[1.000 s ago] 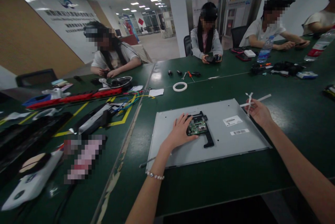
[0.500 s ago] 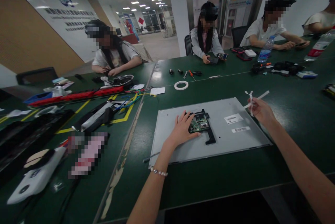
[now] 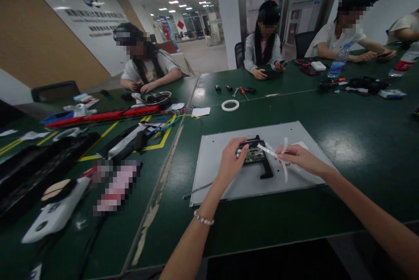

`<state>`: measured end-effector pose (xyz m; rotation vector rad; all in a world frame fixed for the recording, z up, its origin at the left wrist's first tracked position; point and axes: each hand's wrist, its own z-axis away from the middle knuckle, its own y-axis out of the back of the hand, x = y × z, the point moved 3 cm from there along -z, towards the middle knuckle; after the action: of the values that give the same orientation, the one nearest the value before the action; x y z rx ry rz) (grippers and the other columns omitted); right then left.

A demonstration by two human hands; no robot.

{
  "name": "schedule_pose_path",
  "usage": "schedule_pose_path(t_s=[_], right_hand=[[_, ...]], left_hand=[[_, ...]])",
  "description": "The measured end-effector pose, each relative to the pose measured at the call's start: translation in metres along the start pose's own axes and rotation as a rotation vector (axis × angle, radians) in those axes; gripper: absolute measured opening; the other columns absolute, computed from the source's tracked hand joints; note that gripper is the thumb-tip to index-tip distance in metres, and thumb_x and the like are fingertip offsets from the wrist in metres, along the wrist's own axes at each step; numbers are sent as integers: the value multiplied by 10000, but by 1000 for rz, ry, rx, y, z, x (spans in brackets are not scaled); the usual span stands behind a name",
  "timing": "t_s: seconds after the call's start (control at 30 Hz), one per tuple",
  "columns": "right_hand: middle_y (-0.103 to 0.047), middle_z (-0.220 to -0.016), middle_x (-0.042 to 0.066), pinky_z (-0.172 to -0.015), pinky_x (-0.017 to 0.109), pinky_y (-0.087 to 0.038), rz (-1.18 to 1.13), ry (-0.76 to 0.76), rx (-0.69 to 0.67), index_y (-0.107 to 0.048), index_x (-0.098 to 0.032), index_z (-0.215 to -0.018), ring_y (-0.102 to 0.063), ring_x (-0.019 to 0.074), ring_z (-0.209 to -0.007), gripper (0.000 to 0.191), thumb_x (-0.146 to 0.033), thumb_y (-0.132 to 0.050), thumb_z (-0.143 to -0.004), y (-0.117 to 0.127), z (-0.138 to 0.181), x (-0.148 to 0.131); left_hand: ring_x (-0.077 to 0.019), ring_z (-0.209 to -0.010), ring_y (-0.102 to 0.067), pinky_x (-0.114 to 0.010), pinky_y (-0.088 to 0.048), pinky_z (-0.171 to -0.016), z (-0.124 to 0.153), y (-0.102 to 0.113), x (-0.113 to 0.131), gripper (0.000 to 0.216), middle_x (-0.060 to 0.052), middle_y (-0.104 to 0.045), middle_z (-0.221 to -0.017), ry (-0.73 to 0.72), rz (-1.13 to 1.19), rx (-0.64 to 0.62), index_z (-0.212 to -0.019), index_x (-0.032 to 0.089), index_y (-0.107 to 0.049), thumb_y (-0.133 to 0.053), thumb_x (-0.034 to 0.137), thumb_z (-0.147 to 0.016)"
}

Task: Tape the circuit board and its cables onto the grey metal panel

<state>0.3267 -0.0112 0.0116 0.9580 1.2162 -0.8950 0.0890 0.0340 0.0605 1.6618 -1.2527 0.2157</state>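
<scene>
A grey metal panel (image 3: 225, 184) lies on the green table before me. On it sits a green circuit board (image 3: 254, 155) in a black plastic bracket (image 3: 267, 170). My left hand (image 3: 231, 157) has its fingers bent around the board's left end, the thumb at its front, covering that end. Over the panel's right half, my right hand (image 3: 296, 158) is closed in a pinch on several strips of white tape (image 3: 285, 174). One strip reaches left, close to the board's right end. A thin dark cable (image 3: 199, 189) comes out by my left wrist.
A white tape roll (image 3: 230, 105) lies behind the panel, with an orange-handled screwdriver (image 3: 242, 90) and a wrench (image 3: 235, 92) farther back. To the left are a red power strip (image 3: 104, 115), a white device (image 3: 55, 216) and a pink item (image 3: 118, 188). Several people sit across the table.
My right hand has come left with the tape strips, from beyond the panel's right edge to beside the board. My left hand has gone from spread flat to curled at the board's left end.
</scene>
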Motion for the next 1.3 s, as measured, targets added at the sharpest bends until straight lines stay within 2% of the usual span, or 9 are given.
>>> schedule_pose_path(t_s=[0.2,0.27,0.33,0.43,0.6,0.7,0.9,1.13,1.3], right_hand=[[-585,-872,20,-680,228,-425,-10,11,-346,-653,-171,-941,-528,94,-738,243,-391,-609,-847,-20,8,-13],[-577,-862,13,-684,225,-424,-6,22,-437,-648,-174,-941,-530,93,-742,227,-378,-603,-854,-26,11,-17],[-574,-868,10,-697,228,-424,9,38,-452,-641,-179,-936,-532,97,-760,217,-376,-595,-859,-29,12,-21],[-572,-872,7,-725,237,-426,45,52,-410,-628,-185,-915,-531,102,-774,216,-389,-580,-865,-27,13,-24],[-579,-886,13,-722,238,-424,134,41,-311,-631,-185,-941,-533,114,-775,262,-427,-567,-864,-19,10,-22],[-588,-885,13,-728,238,-419,156,61,-253,-639,-185,-948,-539,120,-790,261,-420,-561,-867,-14,7,-18],[-600,-891,20,-713,254,-423,208,81,-149,-660,-195,-953,-548,132,-789,249,-407,-566,-863,-9,3,-11],[-625,-886,23,-699,248,-410,282,78,-94,-670,-191,-947,-559,135,-786,254,-398,-545,-873,-7,1,-9],[-618,-783,11,-640,240,-378,403,59,13,-676,-184,-888,-541,131,-715,286,-434,-538,-864,-3,-2,-1]], left_hand=[[-160,-931,-629,-274,-513,-769,5,-12,8,276,-64,-667,-1038,105,184,-108,-1129,196,-590,-485,332,-913],[-145,-822,-643,-256,-510,-705,7,-15,13,283,-45,-691,-936,140,219,-197,-1113,194,-603,-484,352,-911],[-128,-694,-629,-238,-496,-630,9,-17,16,287,-25,-688,-806,171,246,-289,-1036,183,-636,-472,382,-912],[-102,-566,-584,-218,-466,-545,12,-18,19,306,-6,-652,-700,237,294,-380,-941,167,-651,-481,418,-898],[-82,-522,-551,-213,-469,-555,13,-19,18,354,42,-598,-652,309,372,-451,-1156,188,-548,-584,321,-830],[-78,-530,-551,-219,-479,-581,13,-20,16,400,48,-594,-667,312,403,-458,-1202,194,-507,-585,283,-820],[-88,-551,-562,-231,-469,-584,14,-23,14,299,32,-623,-681,288,314,-466,-1072,184,-555,-601,322,-810],[-84,-535,-547,-206,-427,-536,16,-28,17,306,45,-620,-679,282,317,-503,-1069,193,-534,-622,269,-786],[-85,-550,-530,-203,-410,-543,14,-29,13,80,30,-608,-669,280,220,-460,-847,174,-594,-556,236,-813]])
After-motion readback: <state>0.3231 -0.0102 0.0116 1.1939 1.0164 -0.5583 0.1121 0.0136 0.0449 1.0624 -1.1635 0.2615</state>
